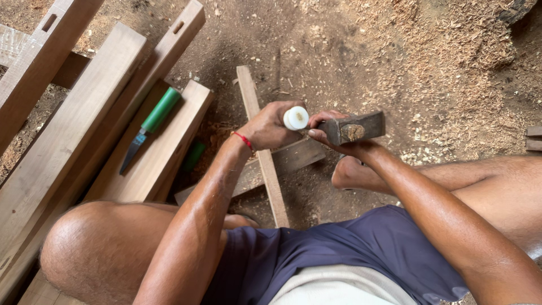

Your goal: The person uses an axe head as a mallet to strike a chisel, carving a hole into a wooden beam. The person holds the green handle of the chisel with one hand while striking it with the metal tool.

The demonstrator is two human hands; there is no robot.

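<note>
We see our left hand (270, 127), a red thread at its wrist, wrapped around a chisel whose white handle end (296, 118) points up at us, while our right hand (330, 134) grips a hammer (357, 127) close under its steel head, just beside that handle end. Beneath both hands a narrow wooden strip (264, 155) lies across a shorter piece on the sawdust-covered ground (451, 68). Well to the left of the left hand, a green-handled chisel (151, 127) rests on a stack of planks (68, 130).

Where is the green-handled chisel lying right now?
The green-handled chisel lies on a wooden plank left of the left hand, blade pointing toward the person.
</note>
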